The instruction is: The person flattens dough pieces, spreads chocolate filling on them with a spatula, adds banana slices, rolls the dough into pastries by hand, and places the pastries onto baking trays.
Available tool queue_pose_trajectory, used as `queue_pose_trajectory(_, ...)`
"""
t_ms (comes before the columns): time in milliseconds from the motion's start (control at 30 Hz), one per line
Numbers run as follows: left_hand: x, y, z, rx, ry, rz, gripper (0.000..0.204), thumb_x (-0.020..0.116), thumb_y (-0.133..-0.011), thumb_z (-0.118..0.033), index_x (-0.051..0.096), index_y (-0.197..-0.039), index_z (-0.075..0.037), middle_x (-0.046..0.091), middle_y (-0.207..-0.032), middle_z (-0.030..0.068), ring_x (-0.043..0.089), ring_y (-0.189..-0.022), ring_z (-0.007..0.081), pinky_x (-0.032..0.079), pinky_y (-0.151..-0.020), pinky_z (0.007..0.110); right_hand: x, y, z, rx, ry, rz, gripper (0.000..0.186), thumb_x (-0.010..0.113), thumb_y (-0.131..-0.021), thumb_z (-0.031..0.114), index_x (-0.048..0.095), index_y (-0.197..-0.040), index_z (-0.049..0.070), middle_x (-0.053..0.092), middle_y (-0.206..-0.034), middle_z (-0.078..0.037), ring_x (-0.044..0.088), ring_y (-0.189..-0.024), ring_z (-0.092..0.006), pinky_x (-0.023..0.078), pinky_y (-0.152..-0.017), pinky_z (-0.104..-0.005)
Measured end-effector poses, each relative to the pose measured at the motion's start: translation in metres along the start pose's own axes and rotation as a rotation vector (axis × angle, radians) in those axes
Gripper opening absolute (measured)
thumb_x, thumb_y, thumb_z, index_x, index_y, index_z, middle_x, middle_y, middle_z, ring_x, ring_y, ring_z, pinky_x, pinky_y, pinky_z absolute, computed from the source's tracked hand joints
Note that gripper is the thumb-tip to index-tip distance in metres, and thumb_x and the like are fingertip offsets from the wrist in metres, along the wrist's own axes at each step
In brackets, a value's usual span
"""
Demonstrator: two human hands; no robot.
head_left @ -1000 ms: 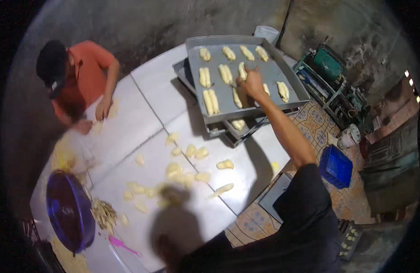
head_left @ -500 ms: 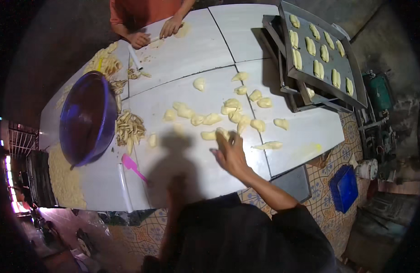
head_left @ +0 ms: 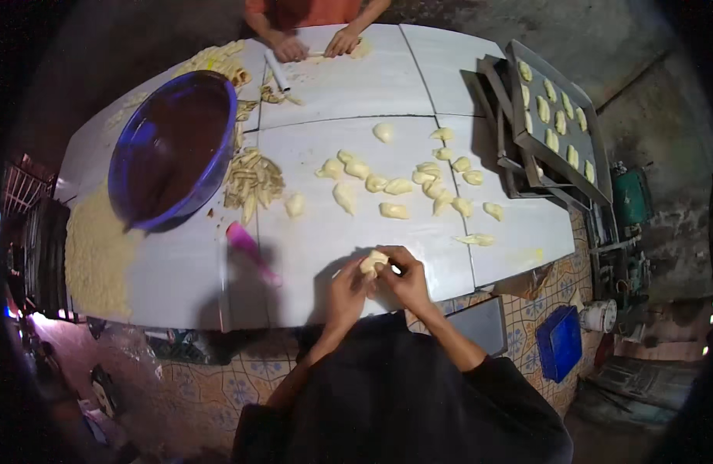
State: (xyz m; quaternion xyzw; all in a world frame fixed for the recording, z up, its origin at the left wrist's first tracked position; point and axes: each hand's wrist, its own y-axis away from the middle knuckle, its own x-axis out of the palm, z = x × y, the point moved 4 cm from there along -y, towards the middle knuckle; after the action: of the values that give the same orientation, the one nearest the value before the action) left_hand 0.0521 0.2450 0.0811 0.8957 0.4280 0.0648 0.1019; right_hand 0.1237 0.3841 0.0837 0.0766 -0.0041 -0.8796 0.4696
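Near the front edge of the white tiled tabletop, my left hand and my right hand pinch a pale dough piece between them, fingers curled round it. Several loose dough lumps lie beyond my hands. To their left are a pink spatula, a pile of pale strips and a large blue-purple basin with dark insides. A mass of yellowish dough covers the table's left part.
Across the table a person's hands work on a thin piece beside a white rod. Stacked metal trays with shaped dough stand at the back right. Green machinery, a blue crate and a white bucket are on the right.
My right hand left the tray, reached among the dough lumps, and is now near the front edge with a piece, joined by my left hand. The view has shifted.
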Motion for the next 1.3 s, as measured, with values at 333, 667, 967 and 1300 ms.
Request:
queue_pose_trajectory(333,-0.025,0.013,0.022,0.377,-0.681,0.064,0.069,0.058,-0.099,-0.036,0.036,-0.150,0.004,0.038,-0.152,0.0277,0.037,-0.140,0.0453,0.025,-0.118,0.051,0.021,0.027,-0.004,-0.560,0.857,0.258,0.058,0.070,-0.082,0.009,0.051,-0.135,-0.006,0.053,-0.135,-0.027,0.059,-0.118,-0.0400,0.054,-0.093,-0.0453)
queue_pose_trajectory(667,-0.019,0.011,0.011,0.288,-1.181,0.230,0.108,0.067,-0.086,-0.053,0.011,-0.158,0.003,0.016,-0.164,0.0268,0.014,-0.153,0.0427,0.005,-0.112,0.077,0.014,0.013,-0.037,-0.710,1.176,0.381,0.048,0.057,-0.096,0.022,0.055,-0.136,-0.003,0.052,-0.147,-0.018,0.042,-0.143,-0.0312,0.034,-0.116,-0.0501)
queue_pose_trajectory(967,-0.260,0.077,0.072,-0.144,-1.531,-1.025,0.043,0.060,-0.093,-0.021,0.056,-0.132,-0.004,0.067,-0.103,0.0164,0.065,-0.093,0.0368,0.053,-0.080,0.047,0.005,0.012,-0.005,-0.539,0.845,0.461,0.050,0.060,-0.096,0.017,0.048,-0.141,-0.001,0.052,-0.144,-0.024,0.040,-0.140,-0.0436,0.043,-0.107,-0.0527)
queue_pose_trajectory(1300,-0.038,0.006,0.008,0.731,-1.002,-0.264,0.034,0.060,-0.078,0.006,0.066,-0.111,-0.002,0.062,-0.108,0.0151,0.059,-0.104,0.0335,0.046,-0.097,0.044,-0.007,-0.018,-0.004,-0.784,0.785,0.217,0.036,0.074,-0.085,0.014,0.065,-0.116,0.001,0.062,-0.109,-0.014,0.060,-0.095,-0.0331,0.051,-0.080,-0.0445)
